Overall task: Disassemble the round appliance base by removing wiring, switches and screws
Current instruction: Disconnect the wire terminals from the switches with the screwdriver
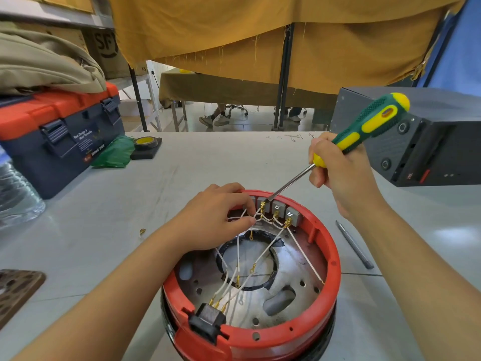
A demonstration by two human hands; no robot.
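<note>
Nearest us, the round appliance base (pixel 250 337) sits on the grey table (pixel 104 230), its black power socket (pixel 208 320) on the near rim and white wires (pixel 238 259) fanning up from it. Our left hand (pixel 208 220) pinches a wire beside the grey switches (pixel 277 211) on the far rim. Our right hand (pixel 338 173) grips the green-yellow screwdriver (pixel 364 126), its tip at a brass terminal (pixel 263 205). We judge a slip of the blade could jab the left fingers or snap the terminal, since the prying angle is shallow. Beyond: spare bit (pixel 355 244), toolbox (pixel 59 136)
</note>
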